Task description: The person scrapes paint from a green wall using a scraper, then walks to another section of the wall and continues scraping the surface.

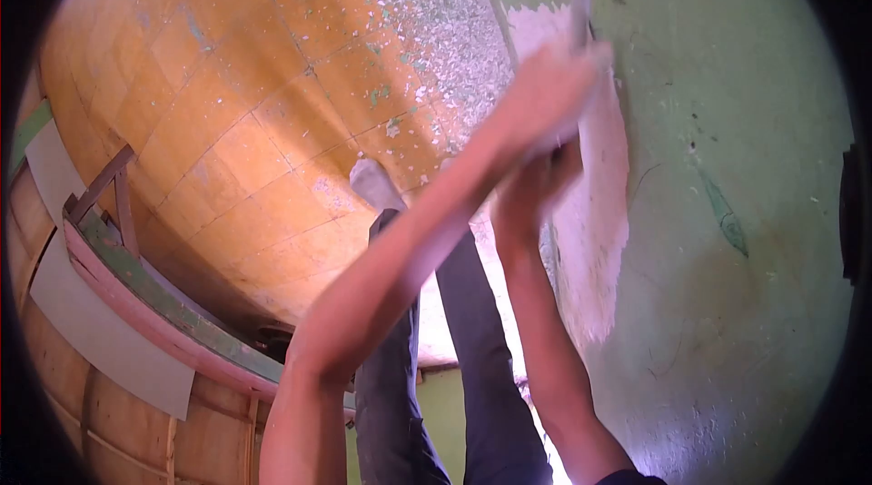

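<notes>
My left hand [563, 90] reaches across to the green wall and is closed, blurred by motion. From its top sticks a narrow grey tool [579, 14], too smeared to name exactly. Just below it, close to the wall, my right hand [536, 190] is curled, partly covered by the left wrist; what it grips, if anything, is hidden. Both hands are in front of a pale bare patch [595, 240] with ragged edges, where the green paint is off the wall [727, 122].
Paint flakes [436, 40] litter the orange tiled floor [227, 158] along the wall's foot. My foot [372, 181] stands on the tiles. At the left are a curved-looking green and pink wooden piece [163, 312] and a brown wooden brace [113, 181].
</notes>
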Demonstrator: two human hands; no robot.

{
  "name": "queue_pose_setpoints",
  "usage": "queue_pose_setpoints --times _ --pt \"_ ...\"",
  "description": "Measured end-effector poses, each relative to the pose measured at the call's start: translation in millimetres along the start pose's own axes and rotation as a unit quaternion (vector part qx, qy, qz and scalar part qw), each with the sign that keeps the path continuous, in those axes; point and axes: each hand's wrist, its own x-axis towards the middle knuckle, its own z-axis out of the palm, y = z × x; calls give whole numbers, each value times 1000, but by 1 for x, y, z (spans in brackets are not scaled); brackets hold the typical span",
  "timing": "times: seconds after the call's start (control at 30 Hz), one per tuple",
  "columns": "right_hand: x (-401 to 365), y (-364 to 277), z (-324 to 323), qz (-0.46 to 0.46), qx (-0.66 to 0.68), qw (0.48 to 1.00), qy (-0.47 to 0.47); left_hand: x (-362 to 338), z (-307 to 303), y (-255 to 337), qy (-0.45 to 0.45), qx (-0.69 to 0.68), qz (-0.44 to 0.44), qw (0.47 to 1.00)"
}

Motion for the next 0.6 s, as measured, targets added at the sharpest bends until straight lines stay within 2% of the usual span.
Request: queue_pose_setpoints --times 0.03,0.17,0.23,0.27,0.37,0.43,0.5,0.57,0.6 --pt "-2 0 -13 8 2 1000 1 -2 14 -16 43 21 68 997" --pt "15 3 4 4 -33 999 -25 26 -12 8 10 70 4 998" --pt "16 6 18 3 -27 999 -29 25 -21 12 2 85 -13 996" --pt "3 7 4 9 -18 1000 -14 12 -12 8 1 75 -10 997" --pt "-5 6 -13 -12 -20 1000 -19 4 16 -17 93 94 164 978" --pt "13 10 0 -19 -30 998 -45 19 -8 11 -7 89 3 996" --pt "30 1 37 -22 7 999 -35 30 -27 22 -6 54 -24 998" --pt "15 -16 23 43 53 997 -37 23 -29 23 -16 21 -40 999" --pt "0 -18 7 78 54 995 -7 10 -20 15 -36 38 -8 999"
